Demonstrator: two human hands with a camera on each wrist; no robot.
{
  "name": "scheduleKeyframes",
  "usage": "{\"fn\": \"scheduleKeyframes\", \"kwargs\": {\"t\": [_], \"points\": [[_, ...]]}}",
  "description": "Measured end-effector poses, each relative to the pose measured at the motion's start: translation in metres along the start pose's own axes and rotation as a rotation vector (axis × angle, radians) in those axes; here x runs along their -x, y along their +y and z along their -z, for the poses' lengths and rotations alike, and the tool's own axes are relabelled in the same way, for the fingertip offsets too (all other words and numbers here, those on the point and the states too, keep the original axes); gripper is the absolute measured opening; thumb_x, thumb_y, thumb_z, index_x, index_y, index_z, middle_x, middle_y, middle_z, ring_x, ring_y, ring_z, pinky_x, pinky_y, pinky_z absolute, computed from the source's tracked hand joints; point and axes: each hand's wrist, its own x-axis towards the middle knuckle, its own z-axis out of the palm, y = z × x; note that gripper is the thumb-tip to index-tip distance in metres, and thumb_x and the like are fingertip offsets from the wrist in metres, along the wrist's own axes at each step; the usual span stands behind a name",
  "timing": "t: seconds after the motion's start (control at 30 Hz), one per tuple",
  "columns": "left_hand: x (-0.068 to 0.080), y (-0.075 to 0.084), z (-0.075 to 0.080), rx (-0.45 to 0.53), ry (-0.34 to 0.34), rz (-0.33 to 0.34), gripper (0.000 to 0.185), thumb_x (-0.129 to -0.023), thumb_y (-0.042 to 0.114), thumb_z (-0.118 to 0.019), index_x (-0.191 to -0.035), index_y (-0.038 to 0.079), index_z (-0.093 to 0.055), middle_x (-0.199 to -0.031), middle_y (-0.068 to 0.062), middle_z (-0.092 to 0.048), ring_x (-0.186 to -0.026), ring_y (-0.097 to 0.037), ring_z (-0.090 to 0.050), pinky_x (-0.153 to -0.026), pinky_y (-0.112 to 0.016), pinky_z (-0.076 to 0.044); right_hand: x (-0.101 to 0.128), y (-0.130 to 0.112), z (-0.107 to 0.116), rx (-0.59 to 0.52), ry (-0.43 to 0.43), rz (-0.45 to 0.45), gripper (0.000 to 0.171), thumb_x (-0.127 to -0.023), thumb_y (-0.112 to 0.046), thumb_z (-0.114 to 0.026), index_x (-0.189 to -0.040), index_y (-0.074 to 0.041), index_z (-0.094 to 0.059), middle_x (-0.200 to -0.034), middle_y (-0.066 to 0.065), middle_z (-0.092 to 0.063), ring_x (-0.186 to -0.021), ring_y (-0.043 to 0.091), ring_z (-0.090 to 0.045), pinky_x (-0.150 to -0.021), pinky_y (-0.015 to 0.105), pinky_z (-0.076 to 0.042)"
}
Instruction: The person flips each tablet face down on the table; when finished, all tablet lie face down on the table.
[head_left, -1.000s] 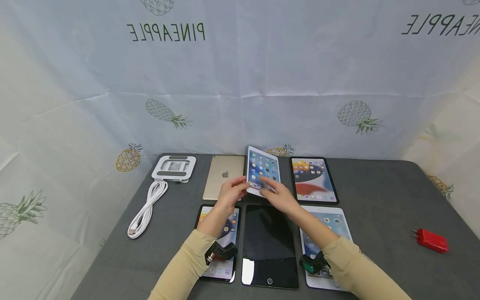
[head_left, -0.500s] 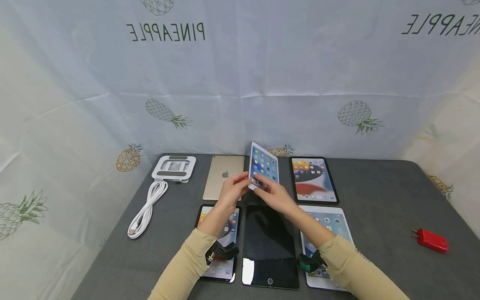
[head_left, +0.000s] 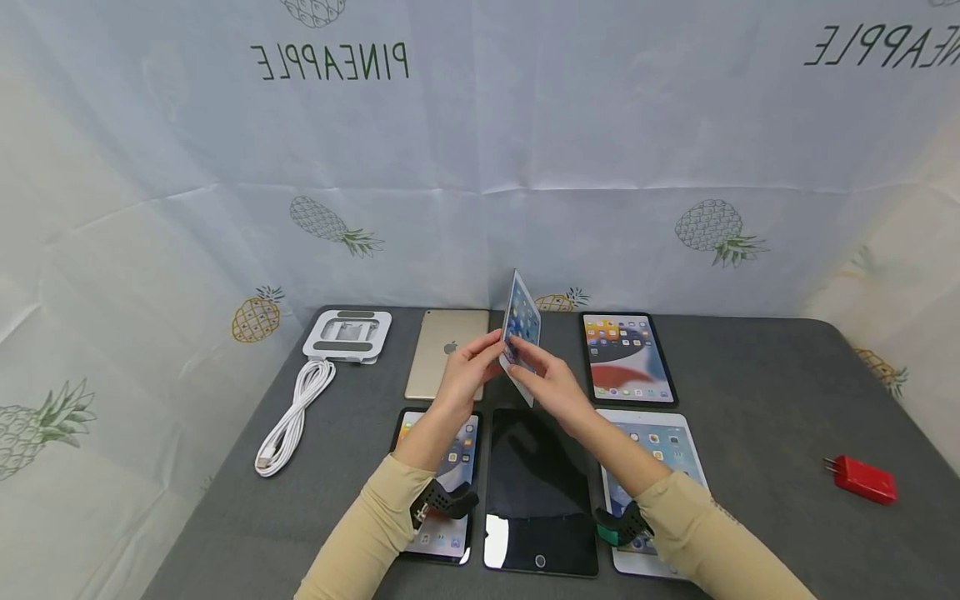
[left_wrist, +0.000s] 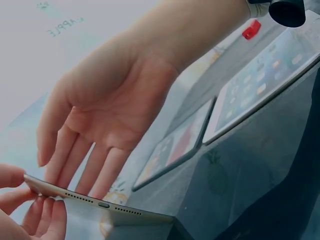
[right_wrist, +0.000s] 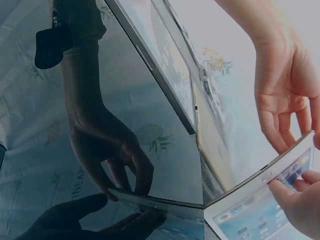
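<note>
Both hands pinch one white tablet (head_left: 521, 327) at its lower edge, tilted nearly upright above the dark tablet (head_left: 537, 492). Left hand (head_left: 468, 373) and right hand (head_left: 551, 385) should grip opposite edges firmly, turning slowly to avoid slips.

Both forearms, in tan sleeves with a dark band at each wrist, reach up from the bottom edge toward the middle of the head view. The left hand (head_left: 467, 372) and right hand (head_left: 552, 386) meet there, raised, fingers extended and lightly curled, fingertips pinching.
</note>
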Motion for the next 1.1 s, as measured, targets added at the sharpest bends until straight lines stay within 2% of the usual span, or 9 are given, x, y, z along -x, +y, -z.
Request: {"fn": "scheduleKeyframes", "kwargs": {"t": [0.23, 0.43, 0.7, 0.87, 1.1], "points": [[0.001, -0.003, -0.007, -0.021, -0.098, -0.050, 0.038, -0.102, 0.013, -0.052, -0.138, 0.002, -0.054, -0.138, -0.015, -0.054, -0.122, -0.029, -0.055, -0.100, -0.040, -0.047, 0.002, -0.003, 0.008, -0.120, 0.049, 0.022, 0.053, -0.097, -0.017, -0.061, -0.146, -0.007, -0.043, -0.149, 0.012, -0.042, -0.136, 0.030, -0.041, -0.107, 0.047, -0.038], [0.000, -0.008, -0.012, -0.012, -0.143, -0.043, 0.038, -0.102, 0.014, -0.053, -0.138, 0.004, -0.054, -0.136, -0.014, -0.055, -0.120, -0.027, -0.056, -0.102, -0.043, -0.044, 0.003, -0.004, 0.017, -0.224, 0.049, 0.007, 0.055, -0.098, -0.015, -0.060, -0.147, -0.003, -0.040, -0.150, 0.013, -0.041, -0.134, 0.029, -0.043, -0.100, 0.042, -0.045], [0.000, -0.020, -0.014, -0.081, -0.179, 0.005, 0.041, -0.101, 0.020, -0.056, -0.138, 0.004, -0.054, -0.135, -0.013, -0.056, -0.122, -0.027, -0.055, -0.102, -0.040, -0.045, 0.002, -0.001, 0.026, -0.229, 0.066, -0.025, 0.055, -0.099, -0.020, -0.060, -0.148, -0.005, -0.040, -0.150, 0.012, -0.039, -0.132, 0.031, -0.045, -0.102, 0.049, -0.043], [-0.003, -0.030, -0.014, -0.128, -0.203, 0.023, 0.041, -0.100, 0.023, -0.058, -0.136, 0.002, -0.056, -0.134, -0.013, -0.057, -0.121, -0.028, -0.056, -0.101, -0.040, -0.046, 0.003, -0.004, 0.029, -0.241, 0.080, -0.039, 0.056, -0.099, -0.020, -0.060, -0.148, -0.006, -0.039, -0.151, 0.012, -0.038, -0.132, 0.031, -0.045, -0.101, 0.048, -0.044], [-0.003, -0.038, -0.015, -0.245, -0.269, 0.051, 0.042, -0.100, 0.023, -0.057, -0.135, 0.000, -0.056, -0.130, -0.015, -0.060, -0.119, -0.028, -0.057, -0.100, -0.042, -0.047, 0.006, -0.008, 0.040, -0.254, 0.111, -0.036, 0.057, -0.098, -0.015, -0.060, -0.149, -0.005, -0.037, -0.149, 0.013, -0.039, -0.132, 0.030, -0.044, -0.100, 0.047, -0.045]]}}
